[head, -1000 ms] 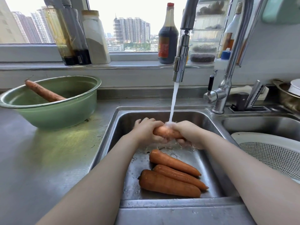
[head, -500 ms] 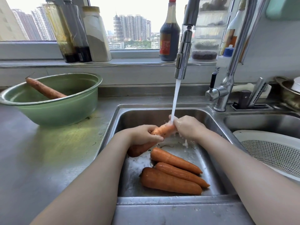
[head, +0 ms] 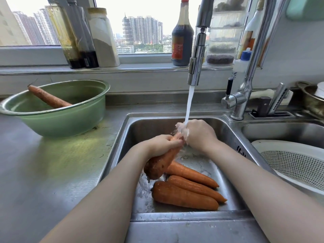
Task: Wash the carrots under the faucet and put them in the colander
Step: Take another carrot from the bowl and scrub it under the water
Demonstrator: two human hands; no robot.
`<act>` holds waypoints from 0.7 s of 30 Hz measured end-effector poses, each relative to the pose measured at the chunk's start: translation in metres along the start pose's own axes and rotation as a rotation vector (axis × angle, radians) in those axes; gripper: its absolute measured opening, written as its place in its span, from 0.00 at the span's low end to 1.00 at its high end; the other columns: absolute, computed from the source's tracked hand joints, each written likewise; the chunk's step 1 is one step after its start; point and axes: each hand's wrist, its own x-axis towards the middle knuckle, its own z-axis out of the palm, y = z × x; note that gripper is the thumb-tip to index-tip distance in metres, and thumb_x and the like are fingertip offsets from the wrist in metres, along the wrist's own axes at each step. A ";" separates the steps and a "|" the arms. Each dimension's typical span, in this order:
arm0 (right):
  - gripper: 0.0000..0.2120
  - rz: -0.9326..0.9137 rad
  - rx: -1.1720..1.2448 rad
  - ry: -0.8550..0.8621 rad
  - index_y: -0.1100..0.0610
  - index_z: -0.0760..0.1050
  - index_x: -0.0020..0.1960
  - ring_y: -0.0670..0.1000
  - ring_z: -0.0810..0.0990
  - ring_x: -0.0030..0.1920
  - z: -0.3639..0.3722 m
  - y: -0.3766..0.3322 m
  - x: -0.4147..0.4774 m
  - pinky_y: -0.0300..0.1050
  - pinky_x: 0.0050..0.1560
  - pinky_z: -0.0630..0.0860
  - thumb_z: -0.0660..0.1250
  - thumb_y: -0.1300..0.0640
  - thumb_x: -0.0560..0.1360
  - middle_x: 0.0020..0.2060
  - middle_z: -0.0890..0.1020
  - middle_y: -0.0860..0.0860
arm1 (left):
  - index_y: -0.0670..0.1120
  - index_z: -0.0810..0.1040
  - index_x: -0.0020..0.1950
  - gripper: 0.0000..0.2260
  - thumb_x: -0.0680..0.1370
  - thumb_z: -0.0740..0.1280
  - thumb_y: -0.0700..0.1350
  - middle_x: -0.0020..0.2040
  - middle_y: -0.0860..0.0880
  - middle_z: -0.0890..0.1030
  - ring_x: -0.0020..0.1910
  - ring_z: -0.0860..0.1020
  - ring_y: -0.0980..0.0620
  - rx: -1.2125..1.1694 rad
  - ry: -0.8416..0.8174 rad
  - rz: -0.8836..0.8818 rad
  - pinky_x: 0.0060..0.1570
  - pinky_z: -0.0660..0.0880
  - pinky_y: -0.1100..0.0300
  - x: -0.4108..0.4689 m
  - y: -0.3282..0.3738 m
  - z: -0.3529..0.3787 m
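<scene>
While water falls from the faucet spray head point(head: 196, 67) straight onto its knuckles, the right grip point(head: 199, 134) is clenched around the thin end of a carrot point(head: 161, 165), which is hidden inside the fingers. The left grip point(head: 162, 145) grasps the same carrot just below, with its fingers wrapped over the middle. Half a second ago the carrot lay at a shallower slant and the stream struck the carrot beside the right grip. Now it tilts steeply, with its thick end lower and nearer the person, hanging over the sink point(head: 121, 146) above the stub ends of three carrots on the sink floor. A second ago it was held level between both grips. Those three, the far carrot point(head: 191, 174), the middle carrot point(head: 196, 188) and the near carrot point(head: 184, 197), lie side by side, touching, as they did before. The white colander point(head: 294, 165) sits in the right-hand basin, well apart from the held carrot. On the bench point(head: 43, 163) to the left, the green bowl point(head: 57, 120) has one unwashed carrot point(head: 49, 99) leaning on its rim, unmoved.
</scene>
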 end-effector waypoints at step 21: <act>0.27 0.434 1.260 -0.218 0.55 0.81 0.45 0.58 0.86 0.53 0.020 -0.003 -0.009 0.58 0.61 0.80 0.49 0.44 0.88 0.46 0.89 0.53 | 0.42 0.77 0.69 0.19 0.86 0.61 0.54 0.59 0.45 0.84 0.54 0.85 0.48 -0.367 -0.194 0.011 0.51 0.84 0.53 -0.005 0.001 0.013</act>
